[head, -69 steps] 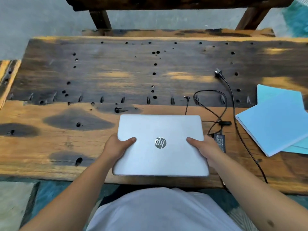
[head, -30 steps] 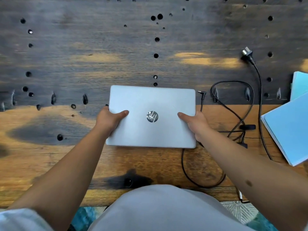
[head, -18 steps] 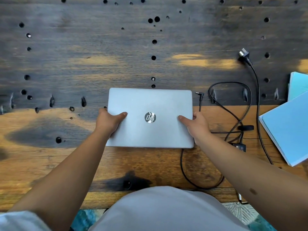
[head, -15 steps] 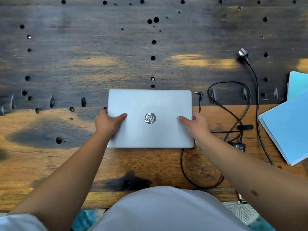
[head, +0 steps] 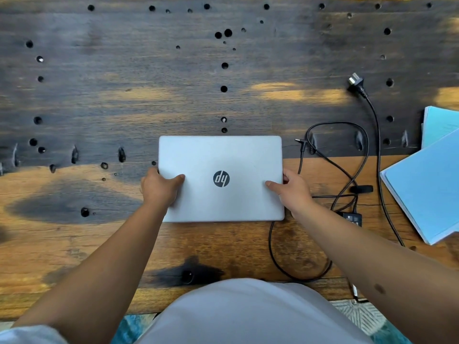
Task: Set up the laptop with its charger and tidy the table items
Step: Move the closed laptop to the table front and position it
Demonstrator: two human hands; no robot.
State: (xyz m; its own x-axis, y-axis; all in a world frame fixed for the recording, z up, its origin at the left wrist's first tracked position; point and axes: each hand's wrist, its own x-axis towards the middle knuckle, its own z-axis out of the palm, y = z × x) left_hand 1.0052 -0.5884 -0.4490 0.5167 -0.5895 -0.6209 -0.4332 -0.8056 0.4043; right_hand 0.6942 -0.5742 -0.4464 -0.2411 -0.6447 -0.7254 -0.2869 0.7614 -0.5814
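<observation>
A closed silver laptop [head: 221, 178] with a round dark logo on its lid lies flat on the worn wooden worktop [head: 99, 95], which is dark and full of small holes in the far part and more orange-brown in the near part. The laptop sits across the line between these two parts, about in the middle of the view.

The left hand [head: 160, 188] grasps the left edge of the laptop, with the thumb on top of the lid and the other fingers hidden at the side. The right hand [head: 291, 191] grasps the right edge in the same manner, thumb on the lid.

To the right of the laptop lies the black charger cable [head: 347, 175] in loose loops. Its small barrel connector [head: 299, 141] rests on the worktop just beside the far right corner of the laptop, not plugged in. The black wall plug [head: 356, 84] lies farther away, to the right. The black power brick [head: 351, 218] is partly hidden behind the right forearm. One loop of the cable runs near the front edge of the worktop.

At the right border lie light blue notebooks [head: 427, 189], one overlapping another.
</observation>
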